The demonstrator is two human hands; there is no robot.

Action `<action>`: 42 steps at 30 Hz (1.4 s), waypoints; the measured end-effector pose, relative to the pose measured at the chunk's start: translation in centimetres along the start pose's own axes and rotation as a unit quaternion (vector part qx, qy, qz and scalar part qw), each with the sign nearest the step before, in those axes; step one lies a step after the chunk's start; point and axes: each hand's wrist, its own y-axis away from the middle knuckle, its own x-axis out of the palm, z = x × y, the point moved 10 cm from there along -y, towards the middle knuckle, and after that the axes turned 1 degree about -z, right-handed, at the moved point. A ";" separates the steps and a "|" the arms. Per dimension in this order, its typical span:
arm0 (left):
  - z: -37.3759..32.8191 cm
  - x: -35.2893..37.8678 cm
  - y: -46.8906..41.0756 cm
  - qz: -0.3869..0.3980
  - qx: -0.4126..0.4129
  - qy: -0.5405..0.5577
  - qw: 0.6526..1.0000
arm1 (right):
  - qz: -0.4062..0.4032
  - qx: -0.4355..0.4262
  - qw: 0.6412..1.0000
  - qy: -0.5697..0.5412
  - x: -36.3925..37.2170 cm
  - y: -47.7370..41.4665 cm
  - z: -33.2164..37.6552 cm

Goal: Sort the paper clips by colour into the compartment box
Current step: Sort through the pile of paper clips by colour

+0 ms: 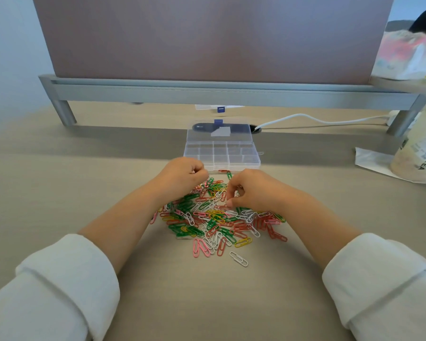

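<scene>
A loose pile of paper clips in green, red, pink, yellow and white lies on the desk between my forearms. Beyond it stands the clear compartment box, its lid folded open at the back and its compartments looking empty. My left hand hovers over the pile's far left edge, just in front of the box. Its fingers are curled tight, with a bit of a clip showing between them. My right hand reaches down into the pile's upper middle, thumb and fingertips pinching a clip.
A grey monitor riser spans the desk behind the box, with a white cable running right. A drink cup on a clear wrapper stands at the right edge. Bags sit on the riser's right end.
</scene>
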 end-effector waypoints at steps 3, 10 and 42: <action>0.1 -0.5 0.0 -0.029 0.007 0.040 0.999 | -0.016 -0.008 1.000 -0.020 -0.5 0.2 0.0; 0.4 -0.4 0.1 -0.027 -0.018 0.038 0.999 | 0.019 -0.013 1.000 -0.018 -0.2 0.4 0.1; -0.4 1.6 0.3 0.063 -0.004 -0.029 0.998 | -0.021 0.026 0.992 -0.124 -0.5 -0.1 -1.1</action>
